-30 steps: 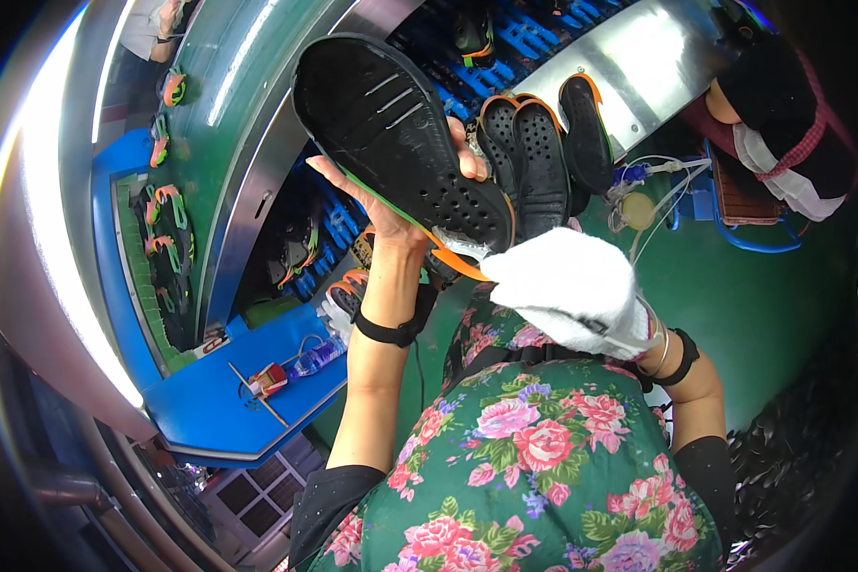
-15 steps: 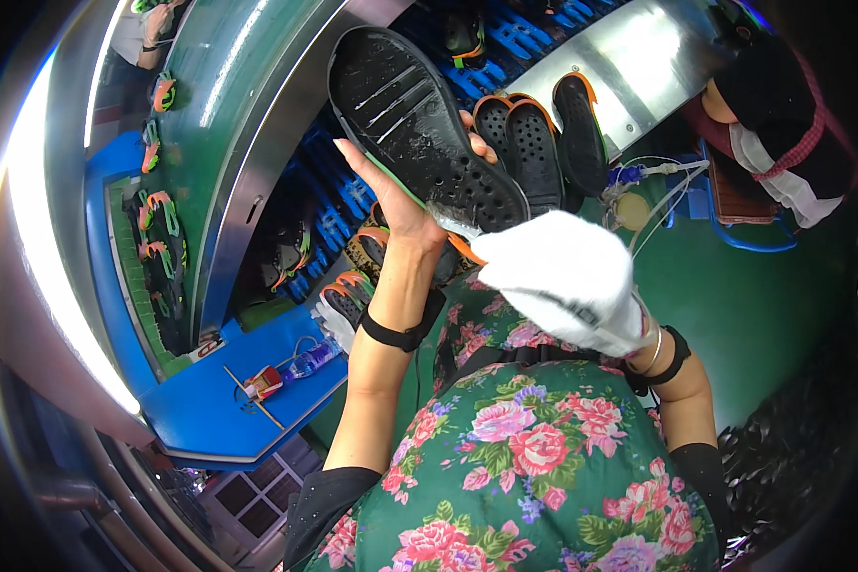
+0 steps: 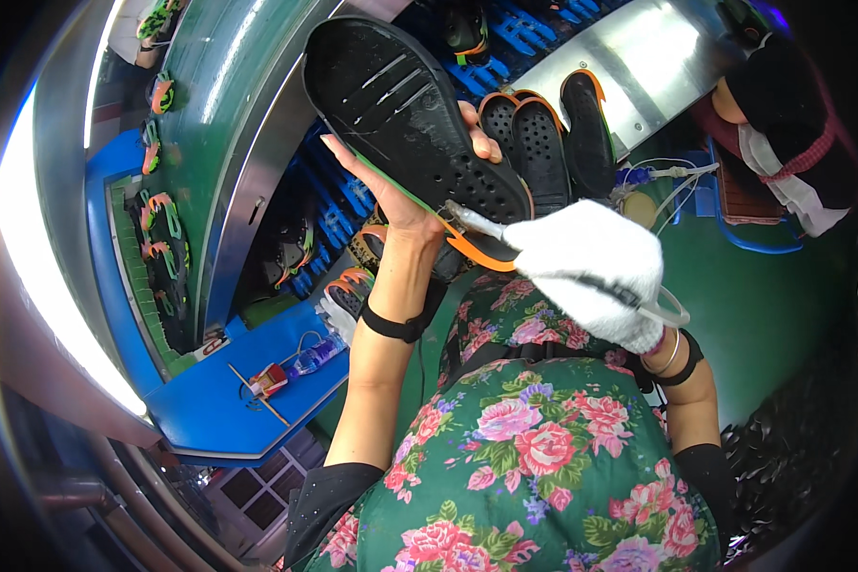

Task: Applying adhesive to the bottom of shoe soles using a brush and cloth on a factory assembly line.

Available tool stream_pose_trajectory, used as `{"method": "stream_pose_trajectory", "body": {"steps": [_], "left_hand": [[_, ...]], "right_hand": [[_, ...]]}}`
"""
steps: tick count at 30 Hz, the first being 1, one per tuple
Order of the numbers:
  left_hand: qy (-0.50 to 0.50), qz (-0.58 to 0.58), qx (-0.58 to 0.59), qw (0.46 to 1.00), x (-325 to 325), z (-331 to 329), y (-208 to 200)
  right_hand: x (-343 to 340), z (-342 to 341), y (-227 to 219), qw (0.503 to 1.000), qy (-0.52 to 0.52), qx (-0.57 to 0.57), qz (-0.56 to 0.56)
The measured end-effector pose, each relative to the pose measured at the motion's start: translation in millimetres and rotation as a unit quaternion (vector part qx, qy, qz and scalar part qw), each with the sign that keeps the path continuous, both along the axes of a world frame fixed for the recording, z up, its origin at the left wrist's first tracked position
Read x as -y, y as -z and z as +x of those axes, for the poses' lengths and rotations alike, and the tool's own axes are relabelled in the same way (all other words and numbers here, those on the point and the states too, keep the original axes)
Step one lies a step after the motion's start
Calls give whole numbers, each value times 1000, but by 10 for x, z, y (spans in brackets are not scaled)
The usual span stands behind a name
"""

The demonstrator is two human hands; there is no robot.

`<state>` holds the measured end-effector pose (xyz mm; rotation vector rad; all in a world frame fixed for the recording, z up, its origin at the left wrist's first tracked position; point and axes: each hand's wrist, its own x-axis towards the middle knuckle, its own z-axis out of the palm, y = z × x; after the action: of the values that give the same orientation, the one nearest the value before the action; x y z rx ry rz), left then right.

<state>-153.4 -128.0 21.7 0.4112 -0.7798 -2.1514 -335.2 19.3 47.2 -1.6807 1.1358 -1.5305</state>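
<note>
A black shoe sole point(image 3: 391, 100) with an orange and green edge is held up and tilted, its hollow side facing me. My left hand point(image 3: 405, 195) grips it by both sides, fingertips curled over the right rim. Shiny wet-looking streaks and small holes show on the sole's inside. My right hand point(image 3: 591, 272), in a white glove, is closed around a slim brush point(image 3: 477, 221), the tip of which touches the sole near its orange-edged end. A clear tube point(image 3: 675, 310) curves past the right wrist. The glove hides the brush's grip.
Several more soles point(image 3: 541, 153) stand behind, at a metal ledge point(image 3: 629, 76). A conveyor point(image 3: 229, 105) carries shoe parts on the left. On a blue table point(image 3: 205, 405) lie a bottle point(image 3: 316, 353) and a small red box point(image 3: 269, 381). A co-worker point(image 3: 782, 114) sits at right.
The brush has come into view, its tip now on the sole. My gloved right hand has shifted slightly right. The sole has tipped a little leftward in my left hand.
</note>
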Motion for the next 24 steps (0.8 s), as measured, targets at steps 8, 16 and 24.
{"method": "stream_pose_trajectory", "body": {"steps": [8, 16, 24], "left_hand": [[22, 10, -17, 1000, 83, -53, -24], [33, 2, -1, 999, 161, -99, -1], [23, 47, 13, 999, 142, -183, -34]], "right_hand": [[68, -53, 5, 999, -41, 10, 11], [91, -106, 35, 999, -28, -18, 3], [117, -149, 85, 998, -44, 32, 33]]}}
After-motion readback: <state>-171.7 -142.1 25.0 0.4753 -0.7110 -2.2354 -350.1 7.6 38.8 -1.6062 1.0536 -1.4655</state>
